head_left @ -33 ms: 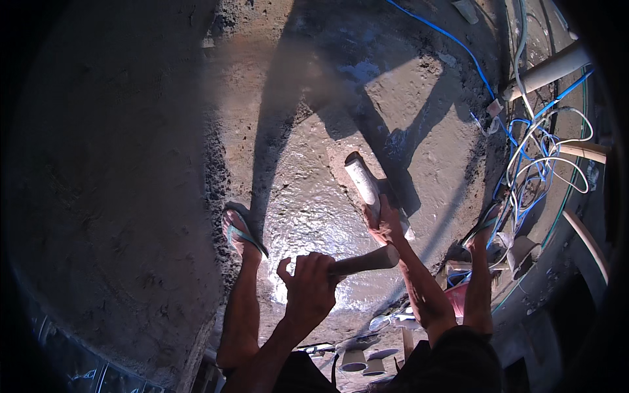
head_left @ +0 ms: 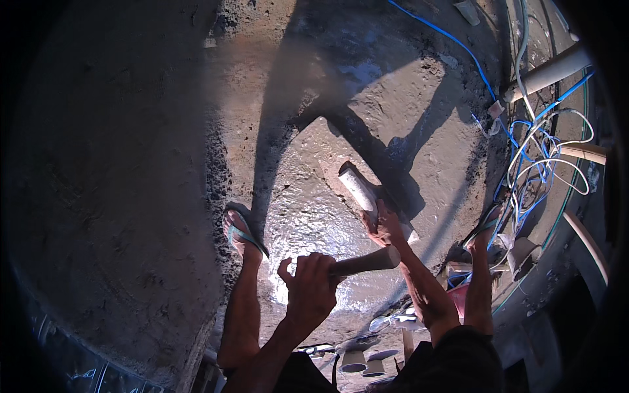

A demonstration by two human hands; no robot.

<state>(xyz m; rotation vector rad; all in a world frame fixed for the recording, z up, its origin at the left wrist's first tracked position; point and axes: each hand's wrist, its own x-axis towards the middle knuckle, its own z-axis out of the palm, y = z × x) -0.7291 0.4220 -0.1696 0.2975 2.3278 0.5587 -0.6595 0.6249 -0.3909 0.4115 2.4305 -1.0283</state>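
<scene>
My right hand [head_left: 384, 226] is wrapped around the near part of the pale, rounded handle of a mortar-smeared plastering float [head_left: 357, 188]. The float's long flat plate lies slanted over wet grey mortar [head_left: 314, 223], and its edges blend into the mortar. Closer to me, my left hand [head_left: 309, 285] is closed on a dark tapered tool handle [head_left: 367, 262], whose wider end points right. Fingers hide the rest of that tool, so its kind does not show. It is held above the shiny wet patch, apart from the float.
My sandalled feet [head_left: 239, 230] stand either side of the wet mortar. Tangled white and blue cables [head_left: 540, 160] lie at right, near a grey pipe [head_left: 547, 73]. A tilted bucket [head_left: 524, 252] is beside my right foot. Rough dark ground [head_left: 118, 196] spreads left.
My right hand and the float have shifted slightly left and toward me; more of the plate's far end is lit. My left hand with its tool handle has stayed nearly still.
</scene>
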